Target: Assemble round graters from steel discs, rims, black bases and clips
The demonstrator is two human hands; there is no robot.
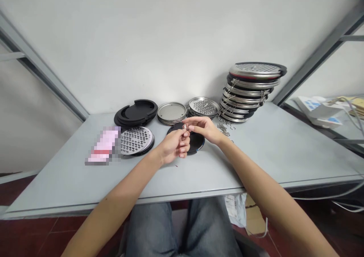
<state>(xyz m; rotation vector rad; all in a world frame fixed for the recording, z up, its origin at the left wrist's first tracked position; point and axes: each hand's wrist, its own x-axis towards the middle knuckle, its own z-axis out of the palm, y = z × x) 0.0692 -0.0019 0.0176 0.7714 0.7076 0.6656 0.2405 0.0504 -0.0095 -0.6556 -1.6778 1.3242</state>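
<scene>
My left hand [175, 145] is closed, its thumb and forefinger pinching a small shiny metal piece [185, 127]. It is too small to tell whether this is a ring or a clip. From the right, my right hand [205, 129] meets it, with thumb and fingertips closed around the same piece. Beneath both hands lies a black round disc [196, 145], partly hidden by them. To the right of my right hand, several loose metal rings and clips [223, 128] are scattered on the table.
Along the wall stand black round holders [136, 112], plain metal discs [171, 112], perforated metal grater discs [204, 107] and a tall stack of assembled discs [253, 92]. Nearer left are flat grater plates [136, 140] and a pixelated pink item [104, 145]. The grey table [256, 158] has its front edge above my legs.
</scene>
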